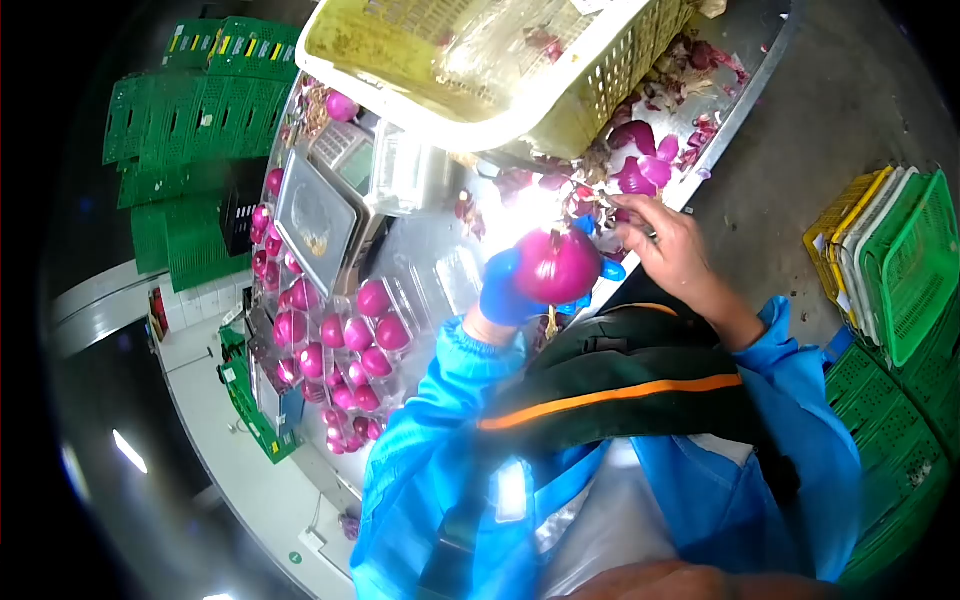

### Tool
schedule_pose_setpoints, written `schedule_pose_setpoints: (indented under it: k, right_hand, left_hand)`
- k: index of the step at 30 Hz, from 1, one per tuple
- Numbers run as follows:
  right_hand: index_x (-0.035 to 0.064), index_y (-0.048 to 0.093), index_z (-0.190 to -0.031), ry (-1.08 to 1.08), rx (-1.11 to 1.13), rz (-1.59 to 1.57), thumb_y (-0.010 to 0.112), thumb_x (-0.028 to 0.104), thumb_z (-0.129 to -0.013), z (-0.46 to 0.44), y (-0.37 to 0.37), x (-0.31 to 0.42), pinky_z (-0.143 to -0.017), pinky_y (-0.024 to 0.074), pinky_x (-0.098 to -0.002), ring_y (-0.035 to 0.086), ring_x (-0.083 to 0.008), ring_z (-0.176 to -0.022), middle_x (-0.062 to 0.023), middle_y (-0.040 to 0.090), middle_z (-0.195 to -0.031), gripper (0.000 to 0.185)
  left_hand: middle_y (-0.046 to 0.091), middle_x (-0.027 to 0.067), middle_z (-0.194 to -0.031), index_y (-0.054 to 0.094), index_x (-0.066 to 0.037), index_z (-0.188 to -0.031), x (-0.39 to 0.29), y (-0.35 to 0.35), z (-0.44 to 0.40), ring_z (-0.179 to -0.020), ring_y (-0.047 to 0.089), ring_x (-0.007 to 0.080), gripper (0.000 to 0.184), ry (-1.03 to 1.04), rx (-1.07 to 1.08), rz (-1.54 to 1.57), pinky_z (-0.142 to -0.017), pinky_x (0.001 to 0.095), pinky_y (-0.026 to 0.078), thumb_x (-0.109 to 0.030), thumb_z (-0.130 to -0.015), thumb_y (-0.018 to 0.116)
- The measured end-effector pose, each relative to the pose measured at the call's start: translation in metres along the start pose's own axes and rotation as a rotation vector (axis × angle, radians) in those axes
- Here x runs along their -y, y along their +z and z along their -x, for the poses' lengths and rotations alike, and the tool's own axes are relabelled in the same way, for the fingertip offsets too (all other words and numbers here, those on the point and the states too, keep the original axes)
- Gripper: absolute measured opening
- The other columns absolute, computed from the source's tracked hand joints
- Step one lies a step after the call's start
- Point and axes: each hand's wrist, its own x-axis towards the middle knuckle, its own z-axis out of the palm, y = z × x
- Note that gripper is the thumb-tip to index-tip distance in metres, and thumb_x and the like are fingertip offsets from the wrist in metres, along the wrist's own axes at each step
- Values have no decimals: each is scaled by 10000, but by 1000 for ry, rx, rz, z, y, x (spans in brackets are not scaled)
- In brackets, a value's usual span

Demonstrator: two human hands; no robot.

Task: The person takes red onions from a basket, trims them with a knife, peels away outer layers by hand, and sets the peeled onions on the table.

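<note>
My left hand (505, 290), in a blue glove, is wrapped round a large red onion (558, 267) in front of my body. The onion's smooth purple side faces up, and blue fingertips show at its right edge. Just to the right, my bare right hand (665, 245) has its thumb and forefinger apart and bent toward the onion's top. Its other fingers are partly hidden. Strong glare and dry skin scraps lie by its fingertips. Loose purple onion skins (640, 175) lie on the metal table beyond that hand.
A yellow crate (590, 120) stands on the table ahead. Left of it are a scale (318, 215) and clear plastic boxes (415, 170). Several red onions sit in clear trays (345, 335). Green crates (195, 110) are stacked at the far left, and more crates (915, 270) stand right.
</note>
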Motion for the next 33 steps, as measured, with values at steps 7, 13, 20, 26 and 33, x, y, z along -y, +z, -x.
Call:
schedule_pose_setpoints:
  k: [7, 13, 20, 26, 33]
  right_hand:
    - [13, 620, -1221, 90, 92, -256, 664, 217, -931, -1, 3, 24, -697, 490, -299, 565, -150, -712, -55, 576, -844, 358]
    - [68, 630, -954, -260, 118, 262, 719, 75, -761, -3, -3, 33, -611, 501, -389, 644, -289, -719, -92, 594, -869, 212]
    - [111, 625, -988, -260, 164, 273, 704, 101, -800, -4, 14, 18, -605, 499, -384, 642, -264, -709, -73, 603, -881, 205]
    - [24, 664, -1066, -20, 45, 142, 651, 40, -860, 9, 12, -9, -721, 546, -380, 686, -342, -850, -150, 685, -979, 207]
    - [-14, 655, -1101, -116, 133, -145, 697, 91, -876, -15, -9, 46, -734, 533, -362, 677, -302, -805, -179, 659, -952, 252]
  left_hand:
    - [630, 141, -1239, 544, 4, -1318, 2, 18, 5, -1093, 649, 238, 611, 63, -103, -119, -893, 349, 562, -409, -887, 674]
    - [670, 47, -1033, 645, -33, -1128, 26, -3, 8, -937, 639, 155, 253, 288, -320, -380, -784, 274, 534, -131, -897, 676]
    - [664, 94, -1014, 593, -17, -1190, 26, -22, 21, -775, 653, 214, 381, 128, -83, -604, -706, 349, 547, -311, -951, 637]
    - [613, 203, -1226, 483, 42, -1348, 12, 19, 15, -1050, 641, 363, 958, 77, 206, 61, -908, 469, 539, -748, -814, 573]
    - [605, 167, -1284, 515, 34, -1348, 6, 0, 9, -1146, 619, 253, 575, 60, -71, -155, -996, 390, 515, -397, -969, 536]
